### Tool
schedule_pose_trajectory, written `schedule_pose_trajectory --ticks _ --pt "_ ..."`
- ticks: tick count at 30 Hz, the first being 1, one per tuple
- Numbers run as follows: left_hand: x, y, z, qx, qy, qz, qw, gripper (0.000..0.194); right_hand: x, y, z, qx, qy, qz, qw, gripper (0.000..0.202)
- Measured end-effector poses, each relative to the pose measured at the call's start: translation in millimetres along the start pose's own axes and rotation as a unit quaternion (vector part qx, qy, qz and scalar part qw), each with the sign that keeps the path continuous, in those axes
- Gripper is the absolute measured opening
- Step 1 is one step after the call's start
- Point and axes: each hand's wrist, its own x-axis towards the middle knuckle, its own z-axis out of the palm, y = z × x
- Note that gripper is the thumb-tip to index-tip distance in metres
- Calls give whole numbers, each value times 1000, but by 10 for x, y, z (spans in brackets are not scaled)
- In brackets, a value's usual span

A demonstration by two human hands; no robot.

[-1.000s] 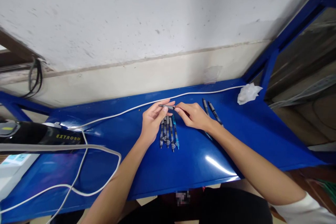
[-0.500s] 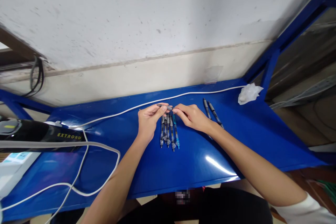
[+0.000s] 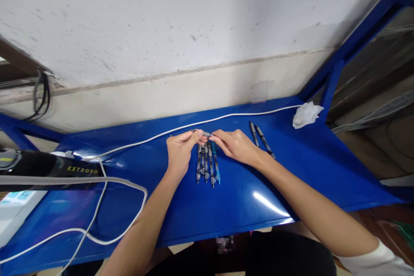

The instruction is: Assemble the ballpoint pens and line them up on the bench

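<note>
The left hand (image 3: 180, 150) and right hand (image 3: 237, 144) work close together, fingertips nearly meeting around one gray-and-black pen (image 3: 206, 134), held above the tabletop (image 3: 233, 198). The left thumb and fingers are closed on its barrel; the right fingertips pinch its right end, though exactly which part they grip is too small to tell. Its long axis runs nearly left to right, across the person's front, with the dark end toward the left and the other end slightly nearer the body. The left hand covers more of it; neither hand is clearly nearer.

Just below the fingers, toward the body, lies a row of pens (image 3: 207, 164), apparently four gray-and-black ones and, at its right edge, a blue pen (image 3: 216, 166). These point away from the person, roughly crosswise to the held one. Beyond the right hand, two dark pens (image 3: 261, 136) lie slanted beside the forearm.

Farther out, a white cable (image 3: 161, 134) runs behind the hands toward crumpled white tissue (image 3: 306, 114). At far left, a black cylindrical object (image 3: 48, 168) reads "EXTRORD" in yellow. No writing is legible on the pens.
</note>
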Motion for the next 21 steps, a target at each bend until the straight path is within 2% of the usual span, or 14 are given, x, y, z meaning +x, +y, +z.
schedule_pose_trajectory --ticks 5,8,12,17,21 --pt "12 36 16 6 0 -10 1000 29 7 13 -28 -29 20 -21 999 44" --pt "17 71 20 -36 -29 4 999 25 9 27 -44 -12 29 -19 999 40" --pt "15 95 20 -68 -67 13 995 33 6 31 -46 5 24 0 1000 41" --pt "26 53 10 -37 -39 15 998 21 5 27 -43 17 8 3 1000 40" --pt "42 14 4 -28 -1 -1 1000 29 1 17 -30 15 3 -5 1000 36"
